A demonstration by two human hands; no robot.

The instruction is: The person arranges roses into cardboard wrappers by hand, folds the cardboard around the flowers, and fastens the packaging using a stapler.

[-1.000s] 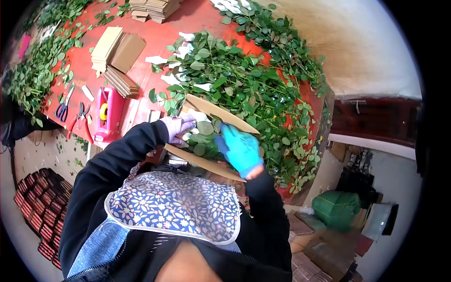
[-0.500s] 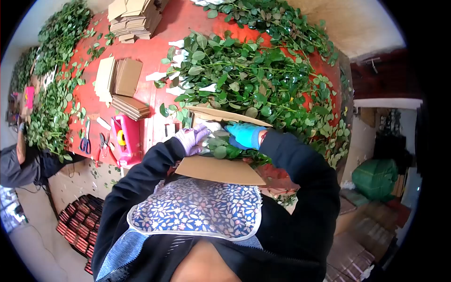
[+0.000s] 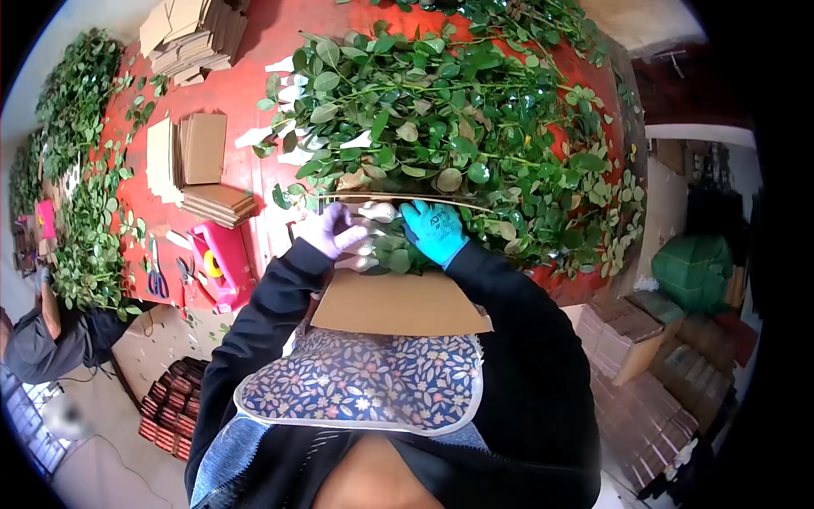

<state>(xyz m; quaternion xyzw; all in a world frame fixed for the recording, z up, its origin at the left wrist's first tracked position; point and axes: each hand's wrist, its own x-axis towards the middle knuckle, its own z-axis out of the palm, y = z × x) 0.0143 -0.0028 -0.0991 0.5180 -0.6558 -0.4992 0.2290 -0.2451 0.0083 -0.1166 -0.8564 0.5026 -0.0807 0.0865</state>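
In the head view, a bent cardboard sheet (image 3: 398, 304) lies in front of me, its far edge raised. White-sleeved flower heads (image 3: 379, 212) with green leaves (image 3: 398, 254) rest between its near flap and far edge. My left hand (image 3: 332, 231), in a lavender glove, is at the left of these heads, thumb and forefinger apart with nothing visible between them. My right hand (image 3: 437, 232), in a teal glove, lies over the leafy stems right of the heads, fingers stretched toward the far edge. What is beneath its palm is hidden.
Leafy stems (image 3: 458, 119) with white-sleeved heads cover the red table (image 3: 271, 93) beyond. Cardboard stacks (image 3: 203, 148), a pink holder (image 3: 222, 263), scissors (image 3: 156, 276) and pruners (image 3: 188, 271) are at left. A co-worker's arm (image 3: 51, 310) shows far left; boxes (image 3: 623, 335) stand right.
My left hand has drawn back from the flower heads and its fingers have parted. My right hand has flattened out over the stems. The cardboard's far edge stands more upright; the view has shifted.
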